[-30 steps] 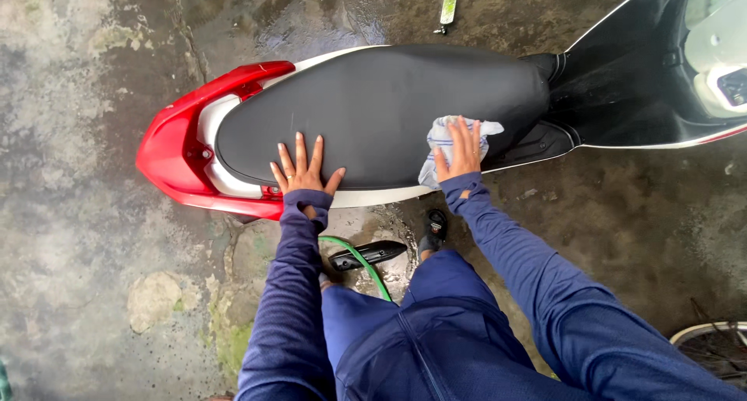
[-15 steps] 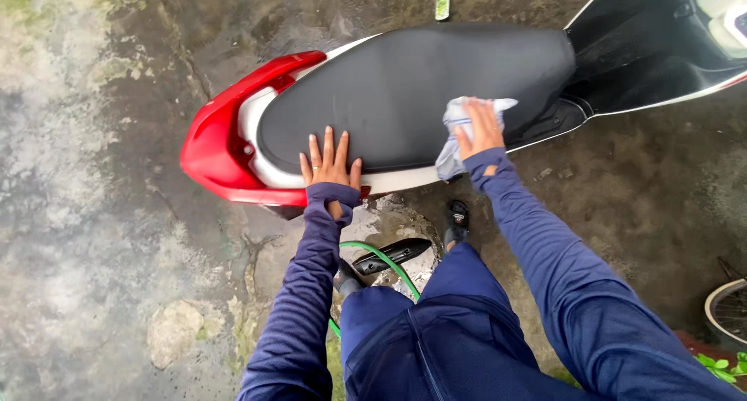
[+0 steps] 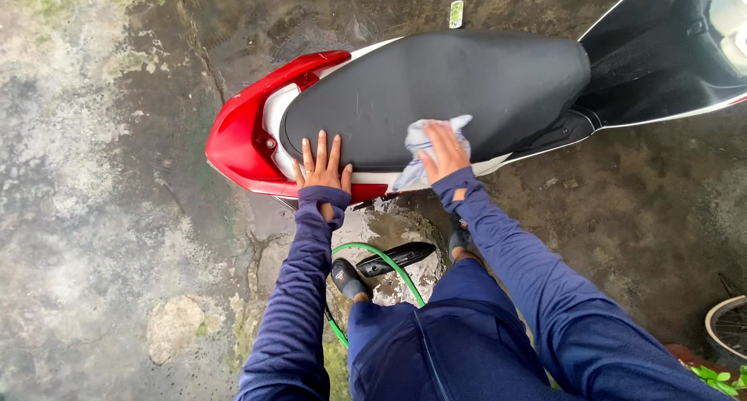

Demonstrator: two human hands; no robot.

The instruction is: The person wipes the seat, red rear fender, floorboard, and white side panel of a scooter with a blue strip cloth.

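We press our left hand (image 3: 321,164) flat on the black scooter seat (image 3: 436,90), while our right hand (image 3: 445,150) holds a pale cloth (image 3: 420,140) against the seat's near edge; a green hose (image 3: 381,262) curves below.

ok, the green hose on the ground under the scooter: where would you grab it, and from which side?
Probably at the top of its arc. The green hose loops up between the person's two feet, and that curved stretch lies exposed on the wet concrete. Come from above, fingers across the tube. Its lower run passes behind the blue trouser leg, so it is hidden there. The scooter seat does not overhang the arc.
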